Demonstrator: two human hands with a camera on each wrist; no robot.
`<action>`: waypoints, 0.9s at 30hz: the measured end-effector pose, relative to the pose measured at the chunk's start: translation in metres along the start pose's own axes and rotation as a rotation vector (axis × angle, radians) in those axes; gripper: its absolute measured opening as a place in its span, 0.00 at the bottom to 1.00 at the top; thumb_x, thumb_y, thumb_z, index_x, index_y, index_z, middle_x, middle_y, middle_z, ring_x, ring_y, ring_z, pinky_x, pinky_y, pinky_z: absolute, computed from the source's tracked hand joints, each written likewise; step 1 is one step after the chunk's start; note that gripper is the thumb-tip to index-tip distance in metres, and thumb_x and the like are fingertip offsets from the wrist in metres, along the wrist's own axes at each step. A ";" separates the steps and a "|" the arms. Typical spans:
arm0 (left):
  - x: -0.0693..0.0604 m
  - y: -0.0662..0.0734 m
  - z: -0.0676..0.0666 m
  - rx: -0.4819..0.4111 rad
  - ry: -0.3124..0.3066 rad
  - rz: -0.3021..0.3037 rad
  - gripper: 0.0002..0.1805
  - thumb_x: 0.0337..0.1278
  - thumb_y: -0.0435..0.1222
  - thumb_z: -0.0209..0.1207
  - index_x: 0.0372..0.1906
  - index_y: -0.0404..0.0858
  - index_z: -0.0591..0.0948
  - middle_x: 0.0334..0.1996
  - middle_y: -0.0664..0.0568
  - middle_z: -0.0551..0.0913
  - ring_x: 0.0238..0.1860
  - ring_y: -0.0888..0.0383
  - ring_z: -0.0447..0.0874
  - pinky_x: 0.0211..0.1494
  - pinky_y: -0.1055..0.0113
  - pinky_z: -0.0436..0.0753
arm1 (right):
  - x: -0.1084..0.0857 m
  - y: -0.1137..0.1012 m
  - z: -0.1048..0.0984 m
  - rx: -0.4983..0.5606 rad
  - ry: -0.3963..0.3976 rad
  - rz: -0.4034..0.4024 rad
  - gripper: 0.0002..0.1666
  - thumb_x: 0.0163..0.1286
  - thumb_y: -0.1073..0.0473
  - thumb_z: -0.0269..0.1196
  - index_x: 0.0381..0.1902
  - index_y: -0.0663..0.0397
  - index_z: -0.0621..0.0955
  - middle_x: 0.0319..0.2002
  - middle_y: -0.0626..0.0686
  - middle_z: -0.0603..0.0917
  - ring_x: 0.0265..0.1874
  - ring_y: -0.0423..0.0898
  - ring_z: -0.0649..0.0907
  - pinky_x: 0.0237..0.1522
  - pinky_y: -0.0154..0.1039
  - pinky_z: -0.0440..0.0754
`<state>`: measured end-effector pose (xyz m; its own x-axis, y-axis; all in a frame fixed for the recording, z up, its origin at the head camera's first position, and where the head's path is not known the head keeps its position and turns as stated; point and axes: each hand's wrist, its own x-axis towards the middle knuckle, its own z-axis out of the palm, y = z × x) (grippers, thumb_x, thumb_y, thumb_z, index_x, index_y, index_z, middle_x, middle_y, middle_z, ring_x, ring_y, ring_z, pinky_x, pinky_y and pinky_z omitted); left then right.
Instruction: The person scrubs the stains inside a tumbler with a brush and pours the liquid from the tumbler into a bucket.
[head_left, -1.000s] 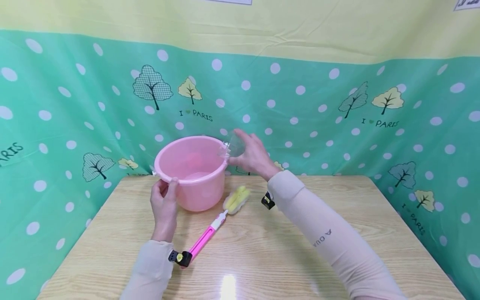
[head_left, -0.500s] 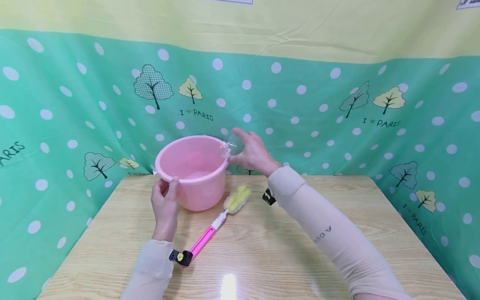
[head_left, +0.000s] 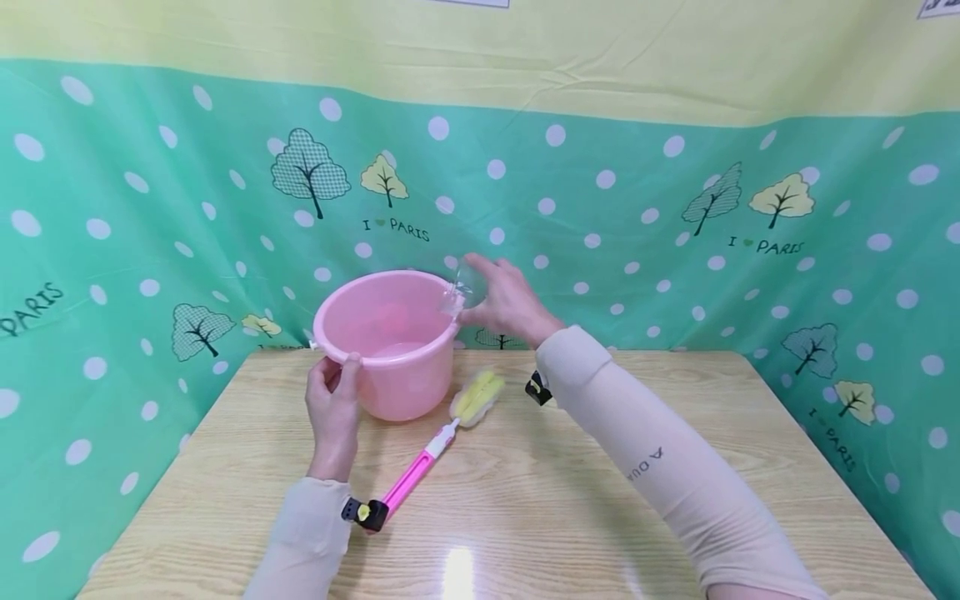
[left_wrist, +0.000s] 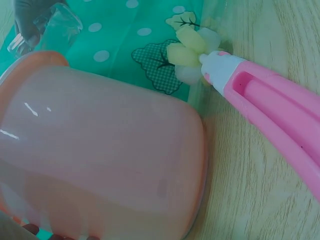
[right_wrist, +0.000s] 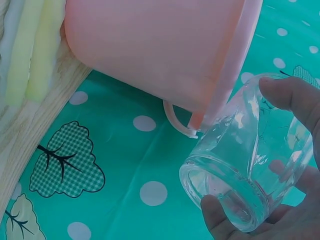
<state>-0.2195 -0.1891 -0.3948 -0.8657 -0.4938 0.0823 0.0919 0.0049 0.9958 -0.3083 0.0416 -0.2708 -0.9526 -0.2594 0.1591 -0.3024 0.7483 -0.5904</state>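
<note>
The pink bucket [head_left: 401,383] stands at the back left of the table, and my left hand [head_left: 333,412] grips its near left rim, thumb on top. At the bucket's right rim, my right hand [head_left: 510,300] holds a clear glass [head_left: 467,287], tilted with its base away from the bucket's mouth side. In the right wrist view fingers and thumb wrap the glass [right_wrist: 245,150] beside the bucket's rim [right_wrist: 235,65]. Through the left wrist view, the bucket wall [left_wrist: 100,145] fills much of the picture; the glass [left_wrist: 60,27] shows above it.
A brush with a pink handle [head_left: 408,485] and yellow sponge head [head_left: 477,398] lies on the wooden table [head_left: 570,500], right of the bucket and partly behind the left wrist's camera. A green dotted curtain [head_left: 600,217] hangs behind and at both sides.
The right hand and glass have tilted and shifted very slightly at the rim. The whole head view has drifted a little; the left hand keeps its grip on the bucket.
</note>
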 end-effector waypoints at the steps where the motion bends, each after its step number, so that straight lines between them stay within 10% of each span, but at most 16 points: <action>1: 0.000 0.000 0.000 0.000 0.001 0.000 0.41 0.57 0.59 0.58 0.69 0.42 0.61 0.62 0.51 0.66 0.60 0.55 0.63 0.66 0.59 0.67 | 0.000 0.000 0.000 0.001 -0.003 0.003 0.58 0.47 0.51 0.76 0.73 0.30 0.58 0.68 0.55 0.62 0.59 0.53 0.69 0.48 0.56 0.79; 27: 0.001 -0.001 0.000 -0.006 0.005 0.002 0.41 0.56 0.60 0.58 0.68 0.42 0.62 0.62 0.52 0.66 0.60 0.55 0.63 0.66 0.59 0.67 | 0.003 -0.004 -0.001 -0.032 -0.018 0.009 0.60 0.45 0.51 0.77 0.73 0.30 0.59 0.69 0.56 0.61 0.62 0.54 0.67 0.51 0.59 0.76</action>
<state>-0.2207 -0.1895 -0.3961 -0.8629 -0.4983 0.0844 0.0970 0.0007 0.9953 -0.3102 0.0385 -0.2668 -0.9547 -0.2629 0.1394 -0.2947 0.7701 -0.5658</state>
